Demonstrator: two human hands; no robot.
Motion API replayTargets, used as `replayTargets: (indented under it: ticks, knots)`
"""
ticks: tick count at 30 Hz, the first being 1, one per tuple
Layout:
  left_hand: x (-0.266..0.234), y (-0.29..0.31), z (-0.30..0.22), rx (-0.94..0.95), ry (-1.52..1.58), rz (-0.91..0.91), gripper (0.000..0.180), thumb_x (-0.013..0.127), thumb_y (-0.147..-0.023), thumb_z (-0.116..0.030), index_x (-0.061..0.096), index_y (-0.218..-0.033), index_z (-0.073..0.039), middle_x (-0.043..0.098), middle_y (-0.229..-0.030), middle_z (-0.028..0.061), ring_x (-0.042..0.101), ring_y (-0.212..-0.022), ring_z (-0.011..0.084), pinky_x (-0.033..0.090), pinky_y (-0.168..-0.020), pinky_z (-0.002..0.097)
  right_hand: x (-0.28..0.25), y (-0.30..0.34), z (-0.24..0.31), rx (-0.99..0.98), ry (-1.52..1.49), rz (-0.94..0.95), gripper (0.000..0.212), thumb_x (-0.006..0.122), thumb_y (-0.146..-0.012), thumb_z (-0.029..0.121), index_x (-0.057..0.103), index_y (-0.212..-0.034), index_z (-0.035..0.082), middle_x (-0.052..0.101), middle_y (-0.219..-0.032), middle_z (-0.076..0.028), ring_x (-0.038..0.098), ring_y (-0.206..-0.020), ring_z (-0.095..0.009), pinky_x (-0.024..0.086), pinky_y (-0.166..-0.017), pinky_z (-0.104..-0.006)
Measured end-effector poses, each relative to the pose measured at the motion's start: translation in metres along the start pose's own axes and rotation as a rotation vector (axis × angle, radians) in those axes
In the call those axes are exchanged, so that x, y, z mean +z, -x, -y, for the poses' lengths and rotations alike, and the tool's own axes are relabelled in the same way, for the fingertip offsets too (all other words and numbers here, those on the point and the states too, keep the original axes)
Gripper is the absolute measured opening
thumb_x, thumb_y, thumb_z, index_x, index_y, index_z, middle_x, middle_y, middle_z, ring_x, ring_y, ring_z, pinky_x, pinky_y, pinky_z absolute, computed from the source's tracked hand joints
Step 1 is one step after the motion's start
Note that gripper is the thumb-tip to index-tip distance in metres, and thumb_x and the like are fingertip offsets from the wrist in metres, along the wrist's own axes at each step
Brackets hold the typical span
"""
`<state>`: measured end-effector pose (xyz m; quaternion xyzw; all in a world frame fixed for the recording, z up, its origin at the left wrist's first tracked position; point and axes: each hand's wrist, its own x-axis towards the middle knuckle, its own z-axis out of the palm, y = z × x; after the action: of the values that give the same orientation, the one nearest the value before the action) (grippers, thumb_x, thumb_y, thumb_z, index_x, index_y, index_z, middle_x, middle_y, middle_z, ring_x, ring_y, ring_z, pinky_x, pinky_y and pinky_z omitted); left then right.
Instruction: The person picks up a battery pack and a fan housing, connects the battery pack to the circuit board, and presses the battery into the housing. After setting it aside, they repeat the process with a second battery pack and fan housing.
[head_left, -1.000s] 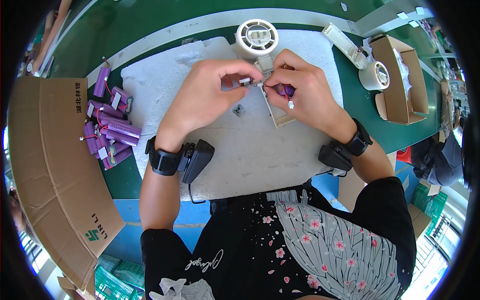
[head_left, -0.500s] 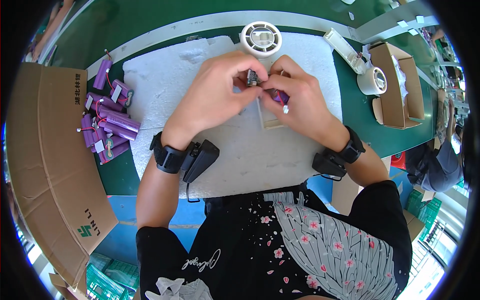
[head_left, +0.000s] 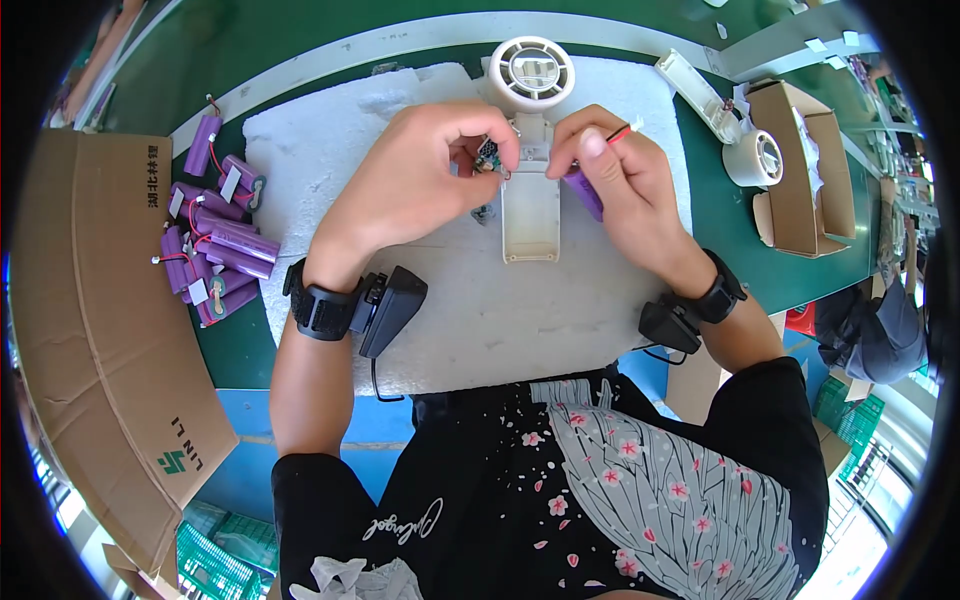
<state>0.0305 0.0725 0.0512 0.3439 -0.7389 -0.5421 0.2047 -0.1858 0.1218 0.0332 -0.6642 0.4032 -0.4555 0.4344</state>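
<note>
On a white foam sheet (head_left: 440,330) lies a small white handheld fan (head_left: 531,225), its round grille head at the far end and its hollow handle open toward me. My left hand (head_left: 425,175) pinches a small green circuit board (head_left: 487,157) just left of the handle. To the right of the handle, my right hand (head_left: 625,180) is closed around a purple cylindrical battery (head_left: 584,195). The battery's red and black wires with a white plug (head_left: 627,130) stick up above my right fingers. Part of the battery is hidden in the palm.
Several purple batteries (head_left: 235,240) with wires are heaped at the left, beside a large cardboard box (head_left: 110,300). A second white fan (head_left: 750,160) with a long handle part lies at the right by an open small cardboard box (head_left: 835,190). The bench (head_left: 330,40) is green.
My hands have drawn apart, uncovering the fan's open handle. My right hand has moved right and turned with the battery, its plug now pointing up. The board stays in my left fingers.
</note>
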Motion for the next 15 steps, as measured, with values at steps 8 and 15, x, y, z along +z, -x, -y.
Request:
replayTargets:
  ticks: [8, 15]
  knots:
    - [0.004, 0.004, -0.003, 0.034, 0.043, 0.021, 0.013, 0.066, -0.083, 0.002, 0.061, -0.094, -0.002, 0.059, -0.090, -0.0016, 0.052, -0.080, 0.0057, 0.044, -0.068, 0.0214, 0.001, -0.001, 0.018, -0.103, 0.652, 0.143, 0.022, 0.060, -0.091, 0.013, 0.062, -0.075, -0.002, 0.057, -0.083, -0.010, 0.057, -0.061, -0.021, 0.045, -0.056, -0.0301]
    - [0.006, 0.003, -0.005, 0.046, 0.094, 0.013, 0.014, 0.069, -0.086, -0.006, 0.063, -0.098, -0.001, 0.059, -0.090, -0.0013, 0.052, -0.079, 0.0059, 0.044, -0.066, 0.0211, 0.004, 0.000, 0.016, -0.203, 0.794, 0.150, 0.016, 0.064, -0.085, 0.010, 0.062, -0.074, -0.002, 0.058, -0.083, -0.009, 0.055, -0.055, -0.026, 0.044, -0.051, -0.0324]
